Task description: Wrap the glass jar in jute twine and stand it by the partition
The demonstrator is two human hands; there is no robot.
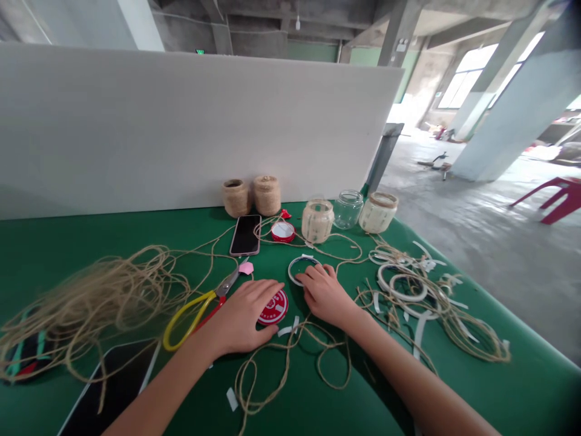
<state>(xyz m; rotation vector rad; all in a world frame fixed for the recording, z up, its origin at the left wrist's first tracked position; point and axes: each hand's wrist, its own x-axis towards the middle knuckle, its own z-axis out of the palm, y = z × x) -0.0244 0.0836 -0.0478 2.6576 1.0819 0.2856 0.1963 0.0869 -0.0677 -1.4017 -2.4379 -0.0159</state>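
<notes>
My left hand (250,315) grips a red jar lid (274,307) with white print, fingers over its far edge and thumb by its near edge. My right hand (325,290) has its fingers curled onto the near right rim of a roll of tape (294,267) lying on the table. Just left of my left hand lie scissors (193,312) with yellow and red handles, a pink scrap (246,267) by their blades. Loose jute twine (285,369) and small white tape strips (232,398) spread in front of both hands.
A big twine tangle (122,287) covers the left; a dark tablet (113,381) lies nearer. Behind are a phone (246,235), an upturned lid (283,231), twine-wrapped jars (267,197) and glass jars (348,210). More rings (408,287) and twine lie right. A white panel (204,133) borders the back.
</notes>
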